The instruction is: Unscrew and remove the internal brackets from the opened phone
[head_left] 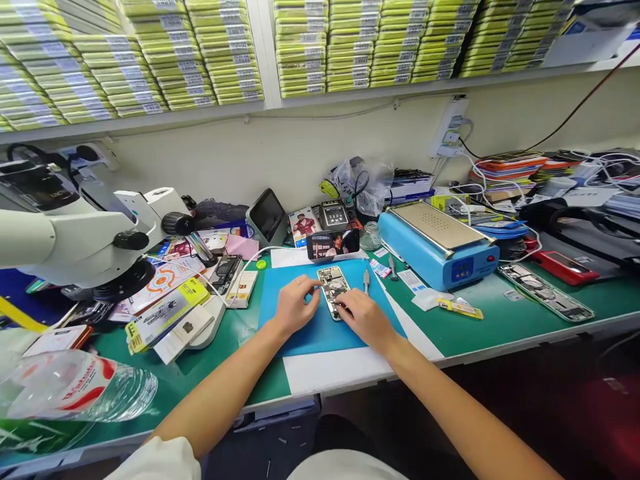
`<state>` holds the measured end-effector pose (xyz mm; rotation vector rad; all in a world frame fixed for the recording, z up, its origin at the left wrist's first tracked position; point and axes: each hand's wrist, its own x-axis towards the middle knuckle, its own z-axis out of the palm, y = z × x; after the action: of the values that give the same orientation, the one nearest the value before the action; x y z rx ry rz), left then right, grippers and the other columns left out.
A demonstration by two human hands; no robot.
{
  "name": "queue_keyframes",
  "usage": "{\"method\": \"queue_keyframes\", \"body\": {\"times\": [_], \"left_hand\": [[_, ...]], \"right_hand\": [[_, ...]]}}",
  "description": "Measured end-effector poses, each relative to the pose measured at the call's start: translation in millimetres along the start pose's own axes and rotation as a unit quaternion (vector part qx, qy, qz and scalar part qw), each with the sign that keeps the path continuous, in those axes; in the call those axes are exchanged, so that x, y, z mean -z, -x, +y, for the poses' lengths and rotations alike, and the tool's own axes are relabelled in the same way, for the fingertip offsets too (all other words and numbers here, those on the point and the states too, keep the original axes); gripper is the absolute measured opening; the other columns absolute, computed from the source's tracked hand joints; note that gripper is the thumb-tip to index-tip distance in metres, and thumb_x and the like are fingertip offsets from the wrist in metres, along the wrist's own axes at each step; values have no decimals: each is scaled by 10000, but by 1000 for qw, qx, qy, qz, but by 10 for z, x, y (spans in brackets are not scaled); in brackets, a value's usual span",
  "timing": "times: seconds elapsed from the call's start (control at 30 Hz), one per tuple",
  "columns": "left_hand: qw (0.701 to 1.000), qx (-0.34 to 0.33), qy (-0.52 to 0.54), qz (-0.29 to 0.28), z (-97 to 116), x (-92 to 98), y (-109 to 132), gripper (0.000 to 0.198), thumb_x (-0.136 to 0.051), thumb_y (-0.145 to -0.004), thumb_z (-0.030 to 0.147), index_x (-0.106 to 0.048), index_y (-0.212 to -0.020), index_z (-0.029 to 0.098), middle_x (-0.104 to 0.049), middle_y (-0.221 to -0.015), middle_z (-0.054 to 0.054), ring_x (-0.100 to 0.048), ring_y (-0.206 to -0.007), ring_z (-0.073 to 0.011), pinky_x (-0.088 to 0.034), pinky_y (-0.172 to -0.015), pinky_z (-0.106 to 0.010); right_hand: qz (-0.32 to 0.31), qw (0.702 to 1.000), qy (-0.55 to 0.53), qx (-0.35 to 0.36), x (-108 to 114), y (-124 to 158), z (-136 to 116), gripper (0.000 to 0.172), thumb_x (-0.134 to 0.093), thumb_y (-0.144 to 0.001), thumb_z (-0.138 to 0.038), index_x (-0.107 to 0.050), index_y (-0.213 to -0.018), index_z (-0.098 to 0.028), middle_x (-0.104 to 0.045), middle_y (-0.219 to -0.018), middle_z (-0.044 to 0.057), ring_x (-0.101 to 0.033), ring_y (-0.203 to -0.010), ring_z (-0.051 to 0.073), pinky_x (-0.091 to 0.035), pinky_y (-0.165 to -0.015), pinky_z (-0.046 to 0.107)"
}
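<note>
An opened smartphone [331,275] lies on a blue work mat [295,341], its inner boards and parts exposed. My left hand [297,307] is at the phone's left edge with its fingers curled and the fingertips by the frame. Over the lower right part of the phone, my right hand [369,321] has bent fingers drawn together on the inner parts. Anything small between the fingertips of either hand is hidden. Right of the phone lies a slim grey screwdriver [367,280]. Just behind it, a second phone [333,245] stands propped sideways, playing a video.
A blue heating plate machine [435,250] stands to the right, with another opened phone [547,291] farther right. At left are a microscope [100,233], boxes [170,313] and a large plastic bottle [75,387]. Yellow packets [300,60] fill the shelf above.
</note>
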<state>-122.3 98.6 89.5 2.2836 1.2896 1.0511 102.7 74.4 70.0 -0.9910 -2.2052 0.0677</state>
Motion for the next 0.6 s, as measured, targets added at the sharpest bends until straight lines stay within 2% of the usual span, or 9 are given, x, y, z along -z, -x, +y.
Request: {"method": "queue_keyframes", "body": {"times": [0.17, 0.37, 0.6], "left_hand": [[998, -27, -32, -41, -108, -55, 33, 253, -641, -1039, 396, -670, -1173, 184, -689, -1147, -69, -685, -933, -181, -610, -832, -371], [991, -76, -22, -104, -246, -82, 119, 244, -634, -1043, 398, -674, -1166, 192, -691, -1145, -69, -683, -917, -173, -612, -816, -355], [985, -102, -15, -139, -252, -99, 170, 230, -626, -1048, 398, -678, -1143, 195, -695, -1120, -64, -679, -884, -160, -611, -795, -337]], "right_hand": [[-7, 999, 46, 17, 4, 1, -25, 306, -645, -1020, -369, -655, -1278, -204, -677, -1308, 97, -697, -1080, 222, -617, -918, 434], [-1, 995, 95, -1, -12, 116, -43, 297, -640, -1024, -367, -658, -1274, -207, -676, -1311, 98, -696, -1079, 218, -615, -921, 431], [0, 995, 104, 4, 38, 123, -57, 284, -634, -1027, -369, -663, -1262, -213, -682, -1298, 95, -698, -1059, 211, -621, -906, 418]]}}
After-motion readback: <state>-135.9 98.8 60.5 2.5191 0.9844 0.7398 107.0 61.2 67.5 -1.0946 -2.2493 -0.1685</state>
